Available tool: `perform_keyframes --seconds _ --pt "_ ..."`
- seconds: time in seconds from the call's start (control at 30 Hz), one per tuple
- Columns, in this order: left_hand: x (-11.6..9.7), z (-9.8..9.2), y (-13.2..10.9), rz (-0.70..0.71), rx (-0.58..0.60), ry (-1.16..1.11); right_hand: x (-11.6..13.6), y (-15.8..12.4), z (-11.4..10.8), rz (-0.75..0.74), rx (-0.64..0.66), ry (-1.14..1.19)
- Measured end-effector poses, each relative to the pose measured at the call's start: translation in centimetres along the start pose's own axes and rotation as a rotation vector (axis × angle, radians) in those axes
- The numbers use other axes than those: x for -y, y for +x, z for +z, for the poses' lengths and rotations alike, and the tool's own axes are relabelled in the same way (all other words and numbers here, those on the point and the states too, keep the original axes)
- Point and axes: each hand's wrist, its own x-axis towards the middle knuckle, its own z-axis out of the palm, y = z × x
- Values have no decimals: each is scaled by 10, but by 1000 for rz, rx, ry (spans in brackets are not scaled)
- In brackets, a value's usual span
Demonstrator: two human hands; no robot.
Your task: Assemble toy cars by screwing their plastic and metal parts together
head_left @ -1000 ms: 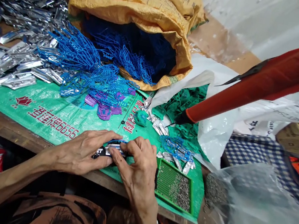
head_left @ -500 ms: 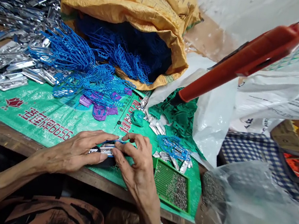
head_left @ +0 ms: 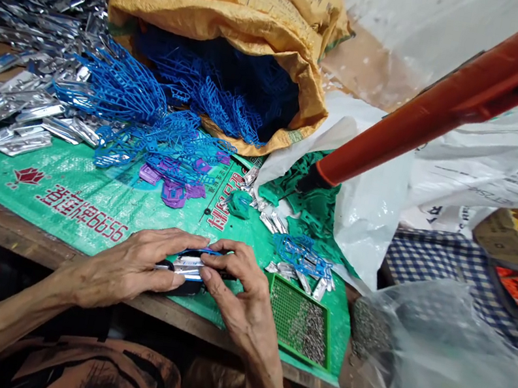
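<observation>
My left hand (head_left: 133, 262) is closed on the left end of a shiny metal plate (head_left: 187, 268), thumb along the near side and fingers along the far side. The thumb and fingers of my right hand (head_left: 245, 291) pinch the plate's right end. A thin blue plastic strip (head_left: 200, 251) runs along its far edge. Beneath lies a black block (head_left: 186, 288), mostly hidden by the hands. Just right of my right hand sits a green mesh tray (head_left: 284, 304) with small metal pieces (head_left: 312, 332) in it.
A long red tool (head_left: 430, 123) slants down from upper right, its black tip over green plastic parts (head_left: 318, 214). Blue plastic frames (head_left: 127, 89) spill from a yellow sack (head_left: 221, 5). Metal plates (head_left: 20, 107) and purple pieces (head_left: 175, 190) lie left of centre. The wooden table edge (head_left: 46, 248) runs in front.
The red tool has swung and looks larger, its tip slightly further right and lower. My right hand has shifted a little, its fingers now lower and closer over the metal plate.
</observation>
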Motion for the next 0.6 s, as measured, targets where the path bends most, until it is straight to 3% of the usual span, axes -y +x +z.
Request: perform_keyframes --seconds 0.43,0.6 --pt "4 0 0 55 -2 64 -5 -7 9 -55 -97 -17" --pt "4 2 0 109 -84 112 -6 -7 11 -61 -98 -13"
